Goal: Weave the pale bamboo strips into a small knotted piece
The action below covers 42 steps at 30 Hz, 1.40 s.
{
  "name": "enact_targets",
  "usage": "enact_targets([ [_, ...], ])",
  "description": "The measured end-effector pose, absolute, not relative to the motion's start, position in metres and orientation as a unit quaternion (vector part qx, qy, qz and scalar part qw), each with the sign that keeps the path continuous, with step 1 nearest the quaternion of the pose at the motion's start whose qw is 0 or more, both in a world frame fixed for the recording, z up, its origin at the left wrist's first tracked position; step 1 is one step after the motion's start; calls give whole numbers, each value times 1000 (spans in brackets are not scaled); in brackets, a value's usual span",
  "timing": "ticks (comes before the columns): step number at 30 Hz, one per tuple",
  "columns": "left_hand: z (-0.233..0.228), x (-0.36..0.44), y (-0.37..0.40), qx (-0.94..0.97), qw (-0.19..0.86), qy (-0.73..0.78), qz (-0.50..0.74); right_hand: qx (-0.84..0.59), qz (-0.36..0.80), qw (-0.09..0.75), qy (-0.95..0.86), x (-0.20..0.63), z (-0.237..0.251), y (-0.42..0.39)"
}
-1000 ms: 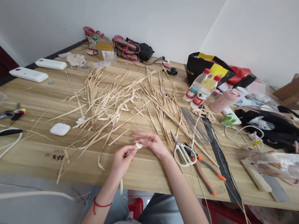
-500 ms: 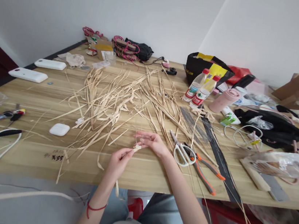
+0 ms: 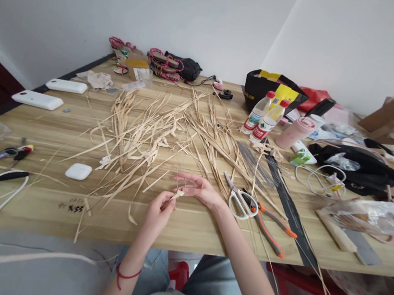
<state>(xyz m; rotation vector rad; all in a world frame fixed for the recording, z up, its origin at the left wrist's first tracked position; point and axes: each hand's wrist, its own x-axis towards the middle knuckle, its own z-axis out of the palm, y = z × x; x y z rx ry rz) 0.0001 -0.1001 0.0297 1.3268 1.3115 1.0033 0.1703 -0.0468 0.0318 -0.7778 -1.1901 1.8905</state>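
Note:
Above the front of the table, my left hand (image 3: 160, 211) pinches a small pale piece of plant strip (image 3: 178, 194). A thin curved wire (image 3: 178, 182) stands up from that piece. My right hand (image 3: 201, 190) is beside it, fingers stretched out to the left past the wire, its thumb side close to the pale piece. Whether the right fingertips touch the wire cannot be made out. To the right of my right hand are scissors with white handles (image 3: 243, 205) and pliers with orange-grey handles (image 3: 270, 229). Beyond my hands spreads a pile of dry straw-coloured strips (image 3: 163, 128).
Two water bottles (image 3: 267, 123), a pink tumbler (image 3: 296, 132) and a black-yellow bag (image 3: 275, 90) stand at the back right. A bundle of thin grey wires (image 3: 255, 162) lies near black tape (image 3: 288, 212). On the left are a white earbud case (image 3: 78, 171) and white devices (image 3: 38, 100).
My left hand has turned and shifted slightly, drawing a little away from my right hand. The right fingers look straighter. The strip end that hung below my left hand is out of sight.

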Motion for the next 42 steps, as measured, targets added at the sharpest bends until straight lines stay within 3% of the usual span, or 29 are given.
enact_targets([
  [9, 30, 8, -97, 456, 545, 555, 432, -273, 768, 365, -450, 170, 31, -48],
  [33, 28, 10, -105, 455, 476, 603, 450, -275, 769, 370, -443, 167, 26, -46],
  [42, 29, 7, -110, 459, 494, 601, 428, -268, 776, 377, -429, 170, 24, -46],
])
